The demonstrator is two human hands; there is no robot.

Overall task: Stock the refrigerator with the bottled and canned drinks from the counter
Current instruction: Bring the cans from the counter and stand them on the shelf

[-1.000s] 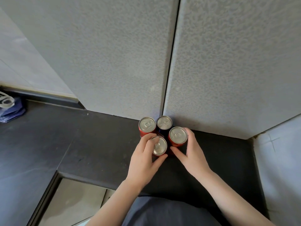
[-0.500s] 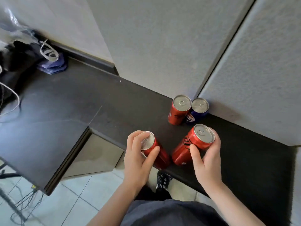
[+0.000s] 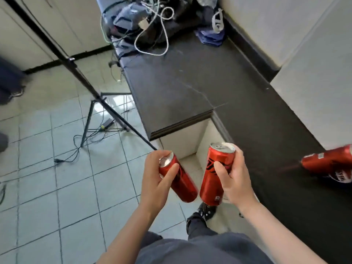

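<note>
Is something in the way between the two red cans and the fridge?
The fridge is out of view, so unclear. The left hand grips one red can, the right hand the other can; a tripod and cables crowd the floor leftward.

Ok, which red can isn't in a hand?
The red can at the frame's right edge, on the counter; the left hand and right hand each grip another.
</note>
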